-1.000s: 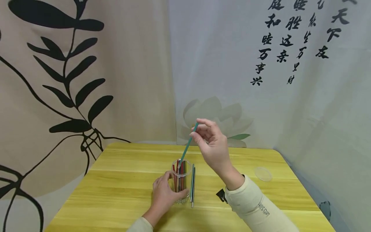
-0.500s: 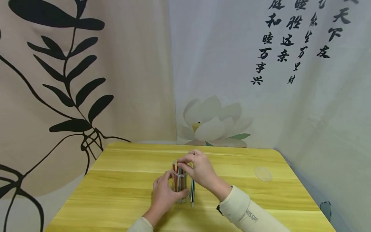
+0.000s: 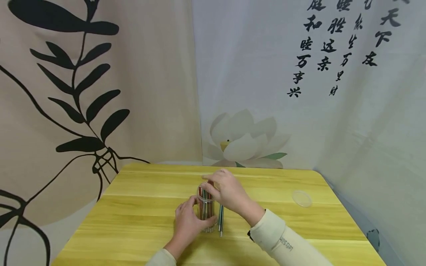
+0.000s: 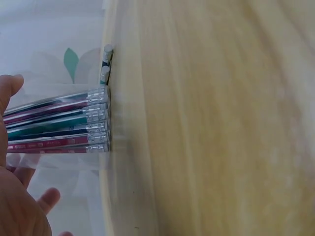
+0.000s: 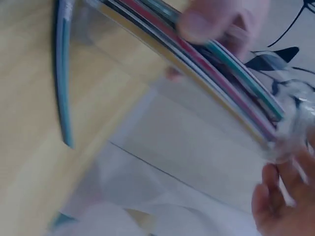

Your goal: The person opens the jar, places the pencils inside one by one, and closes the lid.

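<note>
A clear plastic jar (image 3: pixel 205 200) stands upright on the table, packed with pencils (image 3: pixel 207 212) in several colours. In the left wrist view the eraser ends of these pencils (image 4: pixel 96 118) point down to the jar's bottom. My left hand (image 3: pixel 188 222) grips the jar low on its left side, thumb across the front. At the jar's mouth is my right hand (image 3: pixel 229 190), thumb and forefinger apart above the rim; no pencil shows between them. Two dark and teal pencils (image 3: pixel 221 221) lie on the table just right of the jar, partly hidden under the right hand.
A clear round lid (image 3: pixel 302 198) lies on the yellow wooden table (image 3: pixel 139 210), toward the right. Part of a small black object (image 3: pixel 250 236) shows beside the right sleeve. Behind the table hangs a printed cloth (image 3: pixel 159 92).
My right hand came down from above with a teal pencil, which went into the jar among the others; its fingers have since parted at the rim. The left hand stays on the jar.
</note>
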{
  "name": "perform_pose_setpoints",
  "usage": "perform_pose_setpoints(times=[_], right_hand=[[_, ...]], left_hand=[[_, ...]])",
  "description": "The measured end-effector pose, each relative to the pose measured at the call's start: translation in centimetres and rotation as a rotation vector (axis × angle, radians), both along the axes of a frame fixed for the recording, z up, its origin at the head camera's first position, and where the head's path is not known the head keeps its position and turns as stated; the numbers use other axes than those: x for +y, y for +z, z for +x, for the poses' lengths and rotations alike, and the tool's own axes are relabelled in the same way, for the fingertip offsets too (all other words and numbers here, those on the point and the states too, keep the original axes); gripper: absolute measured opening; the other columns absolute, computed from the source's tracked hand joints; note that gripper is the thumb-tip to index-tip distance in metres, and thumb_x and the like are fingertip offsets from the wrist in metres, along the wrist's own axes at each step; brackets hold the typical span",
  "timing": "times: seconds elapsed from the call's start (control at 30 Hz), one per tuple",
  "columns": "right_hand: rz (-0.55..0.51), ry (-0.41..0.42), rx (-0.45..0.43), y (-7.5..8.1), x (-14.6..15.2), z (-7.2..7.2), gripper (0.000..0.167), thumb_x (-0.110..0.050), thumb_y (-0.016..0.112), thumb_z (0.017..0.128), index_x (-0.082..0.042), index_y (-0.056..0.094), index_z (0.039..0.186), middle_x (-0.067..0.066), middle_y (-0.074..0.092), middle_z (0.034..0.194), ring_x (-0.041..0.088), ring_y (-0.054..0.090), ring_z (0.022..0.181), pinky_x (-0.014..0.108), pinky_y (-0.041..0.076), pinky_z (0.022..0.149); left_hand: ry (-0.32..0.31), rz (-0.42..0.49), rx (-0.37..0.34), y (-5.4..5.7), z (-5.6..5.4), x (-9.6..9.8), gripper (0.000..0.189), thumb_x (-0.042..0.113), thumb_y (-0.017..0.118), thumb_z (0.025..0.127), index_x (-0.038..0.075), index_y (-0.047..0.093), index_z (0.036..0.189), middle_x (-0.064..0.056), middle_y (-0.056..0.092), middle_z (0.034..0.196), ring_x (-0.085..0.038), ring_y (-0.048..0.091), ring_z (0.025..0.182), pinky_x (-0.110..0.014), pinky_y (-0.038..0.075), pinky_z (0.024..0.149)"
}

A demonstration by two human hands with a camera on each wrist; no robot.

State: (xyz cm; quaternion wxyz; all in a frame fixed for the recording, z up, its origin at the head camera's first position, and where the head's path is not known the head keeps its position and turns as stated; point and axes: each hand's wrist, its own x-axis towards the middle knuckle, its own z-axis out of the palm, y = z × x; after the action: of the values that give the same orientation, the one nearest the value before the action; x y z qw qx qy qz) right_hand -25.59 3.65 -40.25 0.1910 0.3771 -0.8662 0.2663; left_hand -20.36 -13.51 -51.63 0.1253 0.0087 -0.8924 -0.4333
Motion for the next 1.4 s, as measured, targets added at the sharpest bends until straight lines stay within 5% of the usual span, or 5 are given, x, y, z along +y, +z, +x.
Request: perform_pose_setpoints(times=[0.33, 0.6, 0.83, 1.17, 1.4], right_hand=[[-0.008, -0.371, -0.622, -8.9, 1.2, -4.3, 0.05, -0.026, 0.075, 0.101, 0.007, 0.062, 0.135, 0.016, 0.077, 0.097, 0.02, 0.07, 0.076, 0.036, 0.061, 0.064], [0.114, -0.469, -0.642, -11.6, 0.3, -4.5, 0.041, -0.018, 0.082, 0.088, 0.005, 0.06, 0.114, 0.015, 0.068, 0.089, 0.024, 0.062, 0.074, 0.041, 0.058, 0.064], [0.147, -0.482, -0.656, -10.9, 2.5, -5.1, 0.046, -0.015, 0.09, 0.086, 0.009, 0.068, 0.118, 0.019, 0.076, 0.103, 0.025, 0.072, 0.084, 0.041, 0.066, 0.078], [0.214, -0.477, -0.789, -10.5, 4.2, -5.5, 0.044, -0.019, 0.087, 0.09, -0.013, 0.058, 0.057, -0.008, 0.044, 0.052, 0.006, 0.039, 0.048, 0.017, 0.037, 0.046], [-0.008, -0.407, -0.721, -3.9, 6.1, -5.3, 0.014, -0.015, 0.076, 0.099, -0.003, 0.072, 0.105, 0.0, 0.066, 0.073, 0.011, 0.059, 0.061, 0.025, 0.05, 0.054]], left_hand=[[0.043, 0.003, -0.027, -0.4, 0.4, 0.1, 0.083, 0.051, 0.101, 0.064, 0.017, 0.062, 0.129, -0.009, 0.073, 0.126, -0.04, 0.059, 0.134, -0.069, 0.032, 0.125], [0.031, 0.003, -0.007, -0.3, 0.3, 0.2, 0.082, 0.052, 0.1, 0.065, 0.018, 0.062, 0.128, -0.007, 0.073, 0.123, -0.037, 0.062, 0.131, -0.068, 0.03, 0.126], [0.035, -0.006, -0.01, -0.3, 0.1, 0.1, 0.081, 0.054, 0.099, 0.064, 0.019, 0.062, 0.127, -0.006, 0.073, 0.124, -0.037, 0.061, 0.133, -0.069, 0.032, 0.125], [0.035, 0.001, -0.01, -0.3, -0.1, 0.1, 0.078, 0.053, 0.099, 0.066, 0.021, 0.062, 0.126, -0.005, 0.072, 0.124, -0.036, 0.061, 0.132, -0.067, 0.03, 0.126], [0.049, -0.004, -0.036, -0.3, -0.1, 0.1, 0.081, 0.055, 0.099, 0.065, 0.022, 0.062, 0.128, -0.005, 0.071, 0.128, -0.044, 0.053, 0.141, -0.074, 0.038, 0.119]])
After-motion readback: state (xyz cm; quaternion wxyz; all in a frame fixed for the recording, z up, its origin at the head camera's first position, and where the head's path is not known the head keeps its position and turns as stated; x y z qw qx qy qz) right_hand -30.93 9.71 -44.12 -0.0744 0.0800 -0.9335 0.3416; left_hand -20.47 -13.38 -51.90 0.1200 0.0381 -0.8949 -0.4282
